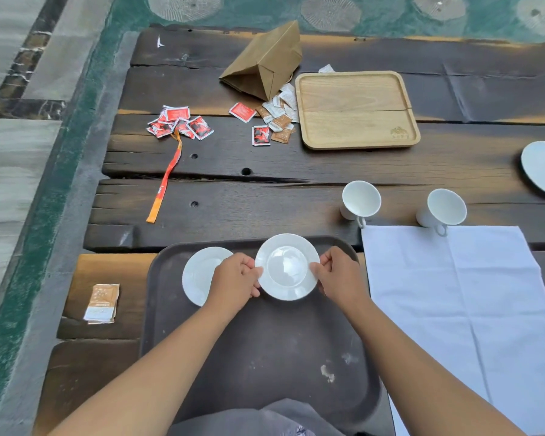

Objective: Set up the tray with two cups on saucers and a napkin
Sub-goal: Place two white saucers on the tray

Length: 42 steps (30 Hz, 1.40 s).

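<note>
A dark brown tray point(265, 357) lies at the near edge of the wooden table. One white saucer point(199, 275) rests on its far left part. Both hands hold a second white saucer point(287, 267) at the tray's far middle: my left hand point(235, 280) grips its left rim, my right hand point(335, 276) its right rim. Two white cups point(361, 199) point(442, 210) stand on the table beyond the tray, to the right. A white napkin point(460, 309) lies flat to the right of the tray.
A light wooden tray point(356, 110) sits further back, with a brown paper bag point(265, 62) and scattered red and brown sachets point(178, 122) to its left. An orange strap point(166, 180), a sachet stack point(101, 303) and a white plate point(543, 168) also lie about.
</note>
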{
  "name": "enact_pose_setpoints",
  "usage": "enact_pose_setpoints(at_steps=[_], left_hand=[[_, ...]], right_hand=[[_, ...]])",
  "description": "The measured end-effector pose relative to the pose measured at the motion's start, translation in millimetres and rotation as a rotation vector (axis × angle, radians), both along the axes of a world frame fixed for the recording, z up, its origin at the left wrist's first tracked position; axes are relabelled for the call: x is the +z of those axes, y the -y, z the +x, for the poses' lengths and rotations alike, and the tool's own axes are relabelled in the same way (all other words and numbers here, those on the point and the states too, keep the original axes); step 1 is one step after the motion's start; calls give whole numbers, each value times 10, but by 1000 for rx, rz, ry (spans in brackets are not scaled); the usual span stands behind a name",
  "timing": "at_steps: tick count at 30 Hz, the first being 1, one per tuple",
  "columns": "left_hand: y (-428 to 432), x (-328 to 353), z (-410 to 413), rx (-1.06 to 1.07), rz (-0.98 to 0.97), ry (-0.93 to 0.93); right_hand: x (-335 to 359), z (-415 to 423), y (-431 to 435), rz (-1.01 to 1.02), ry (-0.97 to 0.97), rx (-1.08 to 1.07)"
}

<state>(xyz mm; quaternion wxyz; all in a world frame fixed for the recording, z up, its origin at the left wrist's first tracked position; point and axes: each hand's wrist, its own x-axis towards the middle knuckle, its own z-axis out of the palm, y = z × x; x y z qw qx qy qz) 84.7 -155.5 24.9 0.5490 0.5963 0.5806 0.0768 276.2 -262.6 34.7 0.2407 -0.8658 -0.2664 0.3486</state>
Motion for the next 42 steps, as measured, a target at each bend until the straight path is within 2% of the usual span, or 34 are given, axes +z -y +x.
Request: enact_pose_setpoints(at_steps=[6, 15, 34, 42], left_hand=[[255, -103, -114, -45, -76, -35], [248, -170, -114, -116, -100, -52], [49, -377, 204, -130, -113, -97], [-21, -440, 288, -133, -93, -132]], right_hand=[[-56, -93, 236, -83, 32, 50], [-123, -124, 365, -103, -14, 14], [-294, 151, 132, -128, -44, -14], [-385, 221, 15, -177, 9, 14]])
